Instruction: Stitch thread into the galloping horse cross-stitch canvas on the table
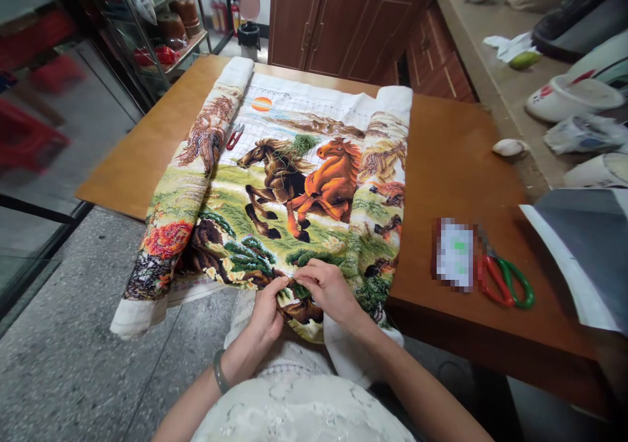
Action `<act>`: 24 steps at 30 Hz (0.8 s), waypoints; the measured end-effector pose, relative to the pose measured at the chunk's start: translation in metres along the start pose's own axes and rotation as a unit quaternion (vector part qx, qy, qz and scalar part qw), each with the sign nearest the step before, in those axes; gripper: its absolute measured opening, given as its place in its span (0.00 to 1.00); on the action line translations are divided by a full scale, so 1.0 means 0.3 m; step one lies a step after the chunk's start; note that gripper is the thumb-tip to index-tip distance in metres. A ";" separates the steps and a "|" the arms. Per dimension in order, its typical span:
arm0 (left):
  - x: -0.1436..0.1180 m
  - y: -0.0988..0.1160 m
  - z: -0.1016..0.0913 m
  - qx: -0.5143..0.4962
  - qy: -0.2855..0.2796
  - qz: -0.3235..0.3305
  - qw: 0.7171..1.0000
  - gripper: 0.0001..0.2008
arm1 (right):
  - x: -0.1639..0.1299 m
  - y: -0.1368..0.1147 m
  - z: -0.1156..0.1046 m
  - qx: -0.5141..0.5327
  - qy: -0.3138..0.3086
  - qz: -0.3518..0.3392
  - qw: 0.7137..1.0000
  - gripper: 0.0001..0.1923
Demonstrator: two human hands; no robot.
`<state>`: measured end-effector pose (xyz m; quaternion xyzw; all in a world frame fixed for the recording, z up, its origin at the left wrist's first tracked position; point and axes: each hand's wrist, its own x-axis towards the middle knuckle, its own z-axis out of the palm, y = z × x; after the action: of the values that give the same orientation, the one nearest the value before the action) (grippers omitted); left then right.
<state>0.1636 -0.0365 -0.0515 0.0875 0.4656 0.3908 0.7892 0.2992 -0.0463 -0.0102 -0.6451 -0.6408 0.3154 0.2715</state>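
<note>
A large cross-stitch cloth (275,226) with galloping horses lies over the table and hangs off its near edge, both sides rolled inward. My left hand (266,311) is closed on the cloth's near part, thumb on top and fingers underneath. Just beside it, my right hand (324,287) pinches thumb and forefinger together close above the stitching; what sits between the fingertips is too small to make out. On the cloth rest a tangle of green thread (304,144) and, near the left roll, red-handled thread snips (235,137).
On the wooden table (441,167), scissors (505,278) with red and green handles lie to the right, next to a blurred-out flat item (455,254). A dark sheet (583,246) stands at the right edge. Bowls (569,99) crowd the counter; a metal shelf (171,43) is back left.
</note>
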 end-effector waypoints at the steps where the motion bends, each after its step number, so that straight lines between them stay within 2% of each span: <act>1: 0.000 0.000 0.000 -0.001 0.000 -0.002 1.000 0.03 | 0.002 0.000 0.001 0.001 0.000 0.001 1.000 0.11; 7: 0.001 0.000 0.000 -0.008 0.007 -0.004 1.000 0.04 | 0.002 -0.005 0.002 -0.006 -0.004 0.006 1.000 0.09; 14: -0.001 -0.004 -0.005 -0.026 0.002 -0.016 1.000 0.04 | -0.027 -0.024 -0.004 -0.118 -0.025 0.007 0.993 0.14; 18: -0.006 0.000 -0.007 -0.017 0.013 -0.014 1.000 0.06 | -0.013 -0.064 0.032 -0.144 -0.027 0.012 0.989 0.12; 22: -0.010 0.001 -0.014 0.003 0.021 -0.013 1.000 0.07 | 0.000 -0.113 0.066 -0.243 -0.046 0.043 0.968 0.10; 24: -0.011 0.000 -0.017 0.015 0.034 -0.009 0.999 0.05 | -0.012 -0.129 0.056 -0.203 -0.020 0.018 0.979 0.10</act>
<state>0.1587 -0.0399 -0.0522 0.0820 0.4987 0.3789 0.7753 0.2611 -0.0495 0.0081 -0.6921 -0.6849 0.1962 0.1162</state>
